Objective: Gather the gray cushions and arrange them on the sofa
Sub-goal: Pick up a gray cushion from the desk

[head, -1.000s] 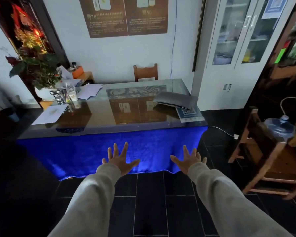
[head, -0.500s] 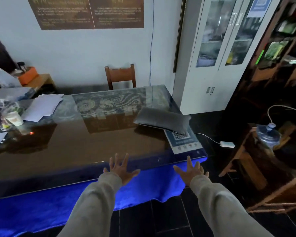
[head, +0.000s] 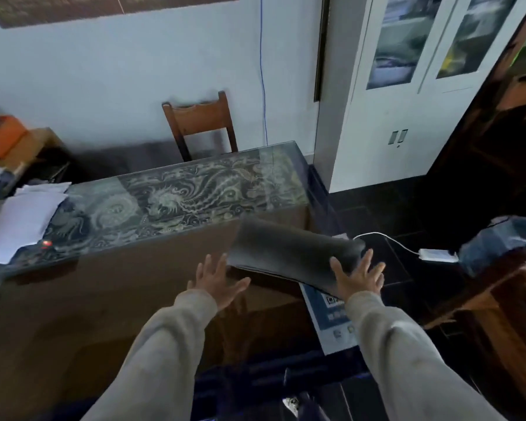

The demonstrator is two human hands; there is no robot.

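Observation:
A flat gray cushion [head: 289, 252] lies on the right end of the glass-topped table [head: 110, 287], partly over a blue-and-white printed sheet [head: 331, 311]. My left hand [head: 216, 279] hovers with spread fingers just at the cushion's near left corner. My right hand [head: 359, 276] is spread against the cushion's near right end, fingers overlapping its edge. Neither hand grips it. No sofa is in view.
A wooden chair [head: 201, 123] stands behind the table by the wall. White papers [head: 19, 223] lie at the table's left. A white cabinet [head: 407, 95] is at the right, a wooden stand with a water bottle [head: 498, 247] beside it, and a white charger [head: 438, 255] on the floor.
I have come up to the table; both hands have reached forward from below its front edge to the two near ends of the cushion.

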